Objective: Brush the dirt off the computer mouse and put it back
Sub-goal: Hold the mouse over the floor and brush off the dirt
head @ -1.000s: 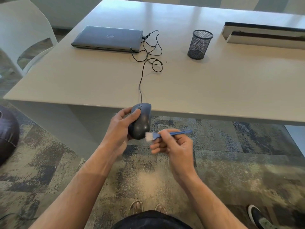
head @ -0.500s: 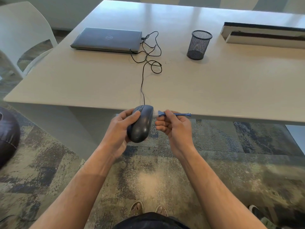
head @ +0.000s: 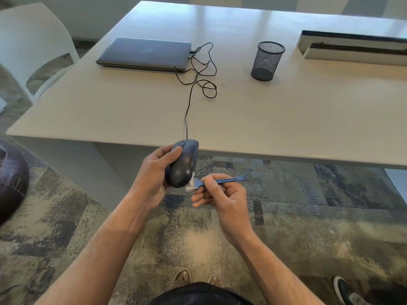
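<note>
My left hand (head: 154, 172) grips a dark grey wired computer mouse (head: 184, 165), held in the air just in front of the table's near edge, nose pointing away from me. Its black cable (head: 187, 115) runs up over the table in loose loops to the closed grey laptop (head: 145, 54). My right hand (head: 222, 194) pinches a small blue brush (head: 217, 181) with white bristles. The bristles touch the mouse's near right side.
The pale table (head: 286, 119) also carries a black mesh pen cup (head: 267, 60) and a long white and black box (head: 354, 47) at the far right. A white chair (head: 33, 45) stands at the left. Patterned carpet lies below, with a dark round seat (head: 11, 179) and a shoe (head: 348, 291).
My right hand dropped with the brush from beside the mouse's front, by the table edge, to its near end. The bristles now touch the mouse. My left hand kept its grip.
</note>
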The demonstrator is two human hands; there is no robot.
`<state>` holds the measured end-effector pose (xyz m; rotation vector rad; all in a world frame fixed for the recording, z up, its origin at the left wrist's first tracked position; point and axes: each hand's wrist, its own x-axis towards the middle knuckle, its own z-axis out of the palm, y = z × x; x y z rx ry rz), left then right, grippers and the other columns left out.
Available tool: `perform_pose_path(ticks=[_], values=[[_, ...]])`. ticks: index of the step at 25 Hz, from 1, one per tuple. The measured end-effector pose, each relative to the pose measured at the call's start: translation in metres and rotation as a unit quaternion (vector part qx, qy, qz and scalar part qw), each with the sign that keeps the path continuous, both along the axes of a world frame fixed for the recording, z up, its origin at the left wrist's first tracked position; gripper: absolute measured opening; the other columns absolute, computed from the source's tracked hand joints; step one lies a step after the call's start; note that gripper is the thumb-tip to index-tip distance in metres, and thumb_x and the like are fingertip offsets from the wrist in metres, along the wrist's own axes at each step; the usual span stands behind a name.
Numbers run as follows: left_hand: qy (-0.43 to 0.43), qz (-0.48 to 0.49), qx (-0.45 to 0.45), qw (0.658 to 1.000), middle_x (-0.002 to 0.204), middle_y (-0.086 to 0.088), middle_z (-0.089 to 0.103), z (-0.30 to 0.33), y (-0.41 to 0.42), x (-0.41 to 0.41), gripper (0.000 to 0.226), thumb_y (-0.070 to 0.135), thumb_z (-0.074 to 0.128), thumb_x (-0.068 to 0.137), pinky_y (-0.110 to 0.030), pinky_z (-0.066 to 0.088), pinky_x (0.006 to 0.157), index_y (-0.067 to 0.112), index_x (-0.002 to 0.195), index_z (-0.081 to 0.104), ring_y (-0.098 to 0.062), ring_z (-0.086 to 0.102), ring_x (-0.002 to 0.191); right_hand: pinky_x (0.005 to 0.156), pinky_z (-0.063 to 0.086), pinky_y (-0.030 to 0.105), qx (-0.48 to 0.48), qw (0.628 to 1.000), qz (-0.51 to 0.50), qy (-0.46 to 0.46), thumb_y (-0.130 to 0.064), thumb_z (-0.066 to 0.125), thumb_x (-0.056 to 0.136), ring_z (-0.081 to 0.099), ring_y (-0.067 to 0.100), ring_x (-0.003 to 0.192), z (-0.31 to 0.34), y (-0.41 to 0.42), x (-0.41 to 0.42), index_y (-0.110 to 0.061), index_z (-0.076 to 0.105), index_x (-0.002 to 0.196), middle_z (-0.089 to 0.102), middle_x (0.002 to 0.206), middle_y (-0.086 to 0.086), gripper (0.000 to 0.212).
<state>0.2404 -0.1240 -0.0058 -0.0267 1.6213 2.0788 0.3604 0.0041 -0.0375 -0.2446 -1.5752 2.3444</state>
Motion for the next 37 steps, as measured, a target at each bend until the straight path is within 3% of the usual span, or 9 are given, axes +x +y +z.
perform_pose_path(ticks=[4,8,12,19,27,32,34,37], values=[[-0.015,0.009,0.009,1.000,0.099,-0.007,0.074,0.000,0.003,0.001,0.053,0.035,0.074,0.072,-0.035,0.059,0.059,0.011,0.118,0.067,-0.021,0.072,0.082,0.061,0.062,0.033,0.026,0.999,0.040,0.004,-0.005,0.057,0.102,0.073,0.027,0.065,-0.003,-0.011,0.004,0.009,0.064,0.099,0.071,0.076,0.017,0.016],[-0.021,0.010,0.007,1.000,0.102,-0.006,0.073,-0.001,0.005,0.004,0.051,0.035,0.074,0.071,-0.038,0.061,0.067,0.013,0.116,0.067,-0.023,0.070,0.091,0.057,0.062,0.032,0.041,0.998,0.041,0.004,-0.003,0.058,0.101,0.072,0.026,0.061,-0.003,-0.009,0.006,0.005,0.065,0.095,0.071,0.073,0.015,0.012],[-0.023,0.005,0.008,1.000,0.107,-0.008,0.071,0.001,0.003,0.005,0.054,0.035,0.073,0.072,-0.037,0.060,0.061,0.011,0.120,0.065,-0.023,0.069,0.092,0.053,0.059,0.029,0.035,0.999,-0.015,0.006,-0.010,0.061,0.098,0.070,0.025,0.057,0.005,0.015,0.001,-0.003,0.071,0.087,0.071,0.070,0.015,0.016],[-0.025,-0.018,0.005,1.000,0.111,-0.011,0.070,0.005,0.004,0.009,0.057,0.034,0.072,0.073,-0.055,0.055,0.086,0.010,0.124,0.063,-0.029,0.066,0.097,0.059,0.059,0.026,-0.005,0.990,-0.128,-0.062,-0.018,0.060,0.103,0.071,0.021,0.066,0.016,0.048,-0.044,0.002,0.072,0.094,0.074,0.076,0.011,0.024],[-0.024,-0.022,0.001,0.999,0.110,-0.010,0.071,0.003,0.002,0.009,0.057,0.034,0.072,0.074,-0.062,0.051,0.091,0.010,0.125,0.063,-0.029,0.067,0.096,0.063,0.060,0.025,-0.079,0.993,-0.055,-0.064,-0.017,0.059,0.101,0.071,0.019,0.068,0.014,0.033,-0.047,0.003,0.072,0.093,0.073,0.076,0.011,0.026],[-0.020,-0.022,0.000,1.000,0.102,-0.008,0.073,0.000,0.001,0.006,0.058,0.034,0.072,0.074,-0.053,0.055,0.085,0.008,0.125,0.062,-0.024,0.069,0.090,0.063,0.059,0.027,-0.108,0.992,-0.005,-0.062,-0.025,0.063,0.092,0.070,0.022,0.066,0.010,0.019,-0.028,0.005,0.073,0.092,0.072,0.076,0.017,0.031],[-0.012,-0.024,-0.003,1.000,0.096,-0.004,0.074,0.000,0.001,0.004,0.058,0.034,0.072,0.074,-0.039,0.061,0.070,0.007,0.125,0.062,-0.018,0.071,0.082,0.061,0.059,0.028,-0.113,0.992,0.005,-0.055,-0.023,0.063,0.093,0.070,0.022,0.065,0.008,0.014,-0.020,0.003,0.073,0.090,0.071,0.076,0.017,0.027],[-0.013,-0.023,-0.005,1.000,0.091,-0.002,0.074,-0.002,0.001,0.003,0.057,0.032,0.072,0.074,-0.026,0.056,0.055,0.007,0.124,0.062,-0.013,0.071,0.074,0.061,0.059,0.029,-0.096,0.994,0.006,-0.042,-0.021,0.063,0.094,0.071,0.023,0.066,0.005,0.011,-0.010,0.002,0.071,0.091,0.071,0.076,0.017,0.024]])
